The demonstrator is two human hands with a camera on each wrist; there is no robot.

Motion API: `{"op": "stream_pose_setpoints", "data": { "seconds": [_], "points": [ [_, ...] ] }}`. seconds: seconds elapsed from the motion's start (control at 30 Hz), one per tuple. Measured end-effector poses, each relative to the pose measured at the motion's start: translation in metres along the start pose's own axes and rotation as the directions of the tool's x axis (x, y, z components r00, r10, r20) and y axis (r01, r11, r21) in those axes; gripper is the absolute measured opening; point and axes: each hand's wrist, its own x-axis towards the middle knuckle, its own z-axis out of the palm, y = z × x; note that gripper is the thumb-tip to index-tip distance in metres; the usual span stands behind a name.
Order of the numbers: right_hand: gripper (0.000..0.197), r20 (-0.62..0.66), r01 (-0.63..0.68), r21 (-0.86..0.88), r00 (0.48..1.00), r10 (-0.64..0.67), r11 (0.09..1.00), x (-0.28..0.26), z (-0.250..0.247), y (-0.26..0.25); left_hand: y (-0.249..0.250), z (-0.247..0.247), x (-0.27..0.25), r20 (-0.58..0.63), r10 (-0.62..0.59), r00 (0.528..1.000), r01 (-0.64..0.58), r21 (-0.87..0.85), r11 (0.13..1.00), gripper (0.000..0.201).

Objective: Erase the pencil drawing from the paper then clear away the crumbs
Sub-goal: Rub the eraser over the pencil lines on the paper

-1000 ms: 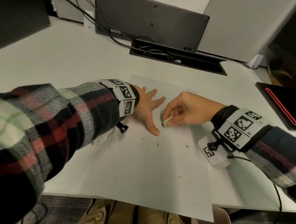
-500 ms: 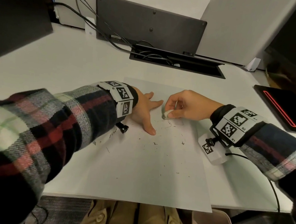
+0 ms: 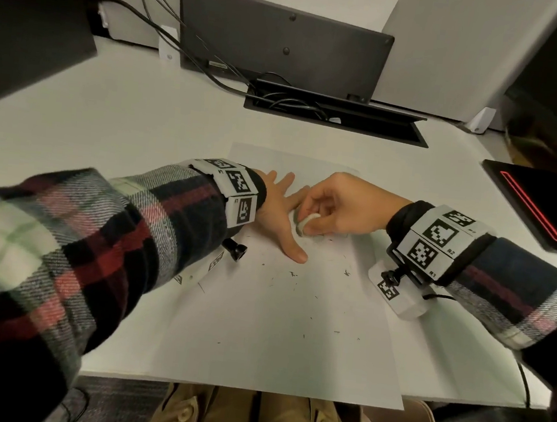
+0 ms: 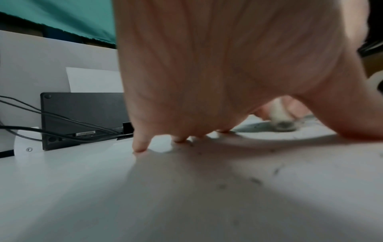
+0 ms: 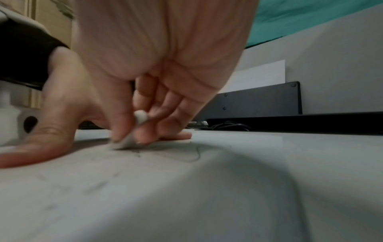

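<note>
On white paper overhanging the desk edge: left hand spread flat, right hand pinching eraser.

The right hand has shifted the eraser left along the paper, from a position clear of the left hand to one touching its thumb side. The pencil lines exposed half a second ago are now mostly covered by the right hand.

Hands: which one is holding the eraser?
The right hand pinches the white eraser against the paper. The left hand holds nothing; it lies flat, fingers spread, pressing the sheet down.
</note>
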Motion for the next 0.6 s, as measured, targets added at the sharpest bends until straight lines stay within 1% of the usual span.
{"op": "stream_pose_setpoints", "data": {
  "seconds": [0.03, 0.07, 0.1, 0.2, 0.23, 0.33, 0.37, 0.47, 0.5, 0.6],
  "points": [
    [0.011, -0.058, 0.008, -0.057, 0.998, -0.011, 0.998, 0.0029, -0.0004, 0.0007, 0.0002, -0.0002, -0.0004, 0.002, -0.001, 1.0, 0.001, 0.002, 1.0, 0.119],
    [0.011, -0.09, 0.008, -0.091, 0.996, -0.016, 0.996, 0.0044, -0.0011, 0.0007, 0.001, -0.0001, -0.0006, 0.002, -0.004, 1.0, 0.004, 0.004, 1.0, 0.119],
    [0.011, -0.084, 0.002, -0.091, 0.996, -0.009, 0.996, 0.0049, -0.0012, 0.0006, 0.0012, -0.0002, -0.0007, 0.002, -0.006, 1.0, 0.006, 0.006, 1.0, 0.118],
    [0.011, 0.053, 0.004, 0.006, 0.999, -0.005, 1.0, -0.0002, 0.0018, -0.0039, 0.0008, -0.0008, -0.0011, 0.01, -0.005, 1.0, 0.005, 0.009, 1.0, 0.12],
    [0.012, 0.051, 0.009, 0.004, 0.999, -0.009, 1.0, 0.0001, 0.0024, -0.0039, 0.0002, -0.0015, -0.0014, 0.012, -0.003, 1.0, 0.003, 0.021, 1.0, 0.122],
    [0.013, -0.088, 0.007, -0.117, 0.996, -0.017, 0.993, 0.0053, -0.0007, -0.0013, 0.0001, -0.0022, -0.001, 0.017, -0.002, 1.0, 0.001, 0.068, 0.998, 0.127],
    [0.013, -0.09, 0.002, -0.118, 0.996, -0.012, 0.993, 0.0057, -0.0011, -0.001, 0.0, -0.0019, -0.0007, 0.019, -0.003, 1.0, 0.001, 0.072, 0.997, 0.128],
    [0.007, 0.047, 0.017, -0.01, 0.999, -0.017, 1.0, -0.0001, 0.0029, -0.0057, -0.0014, -0.0009, 0.0006, 0.022, -0.006, 1.0, 0.005, 0.053, 0.999, 0.129],
    [0.007, 0.046, 0.026, -0.006, 0.999, -0.026, 1.0, -0.0003, 0.0035, -0.0056, -0.002, -0.001, 0.0009, 0.024, -0.008, 1.0, 0.007, 0.05, 0.999, 0.129],
    [0.009, -0.089, 0.013, -0.124, 0.996, -0.025, 0.992, 0.005, -0.0006, -0.0034, -0.0004, -0.0019, 0.0008, 0.024, -0.018, 1.0, 0.016, 0.069, 0.998, 0.13]
  ]
}}
